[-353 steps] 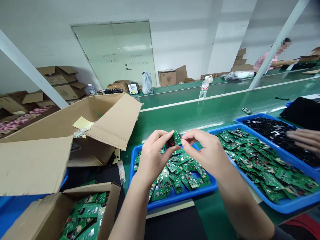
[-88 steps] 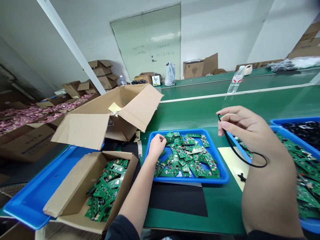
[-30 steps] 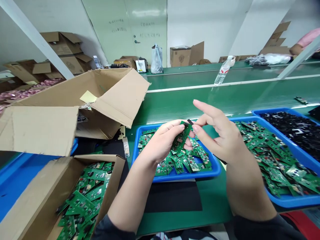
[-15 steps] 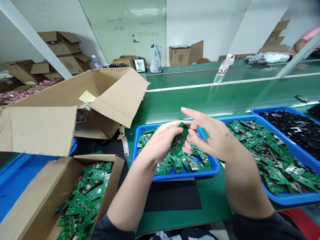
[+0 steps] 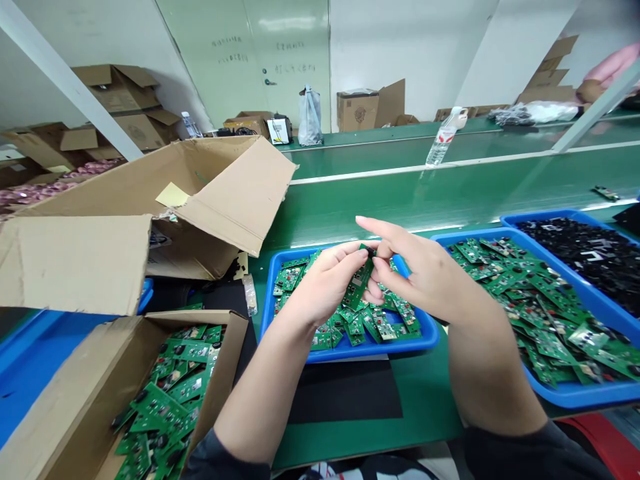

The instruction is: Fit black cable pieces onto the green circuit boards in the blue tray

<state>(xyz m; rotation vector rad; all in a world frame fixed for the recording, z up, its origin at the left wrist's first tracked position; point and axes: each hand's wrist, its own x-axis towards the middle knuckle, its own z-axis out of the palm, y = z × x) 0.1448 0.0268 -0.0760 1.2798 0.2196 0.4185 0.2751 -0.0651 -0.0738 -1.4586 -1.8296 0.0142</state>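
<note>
Over the middle blue tray (image 5: pixel 350 356), my left hand (image 5: pixel 327 280) grips a green circuit board (image 5: pixel 359 283), its thumb near the board's upper end. A small black part (image 5: pixel 371 253) is at that end. My right hand (image 5: pixel 415 270) meets the board from the right, thumb and a finger closed at the black part, its index finger stretched out to the upper left. The fingertips partly hide the black part. Many green boards (image 5: pixel 385 327) lie in the tray below both hands.
A second blue tray (image 5: pixel 575 398) of boards stands at the right, with a blue tray of black parts (image 5: pixel 590 253) behind it. On the left are an open carton of boards (image 5: pixel 115 387) and a larger carton (image 5: pixel 235 193). A bottle (image 5: pixel 444 139) stands farther back.
The right thumb and finger have closed in on the black part, covering more of it. The board has shifted only slightly in my left hand.
</note>
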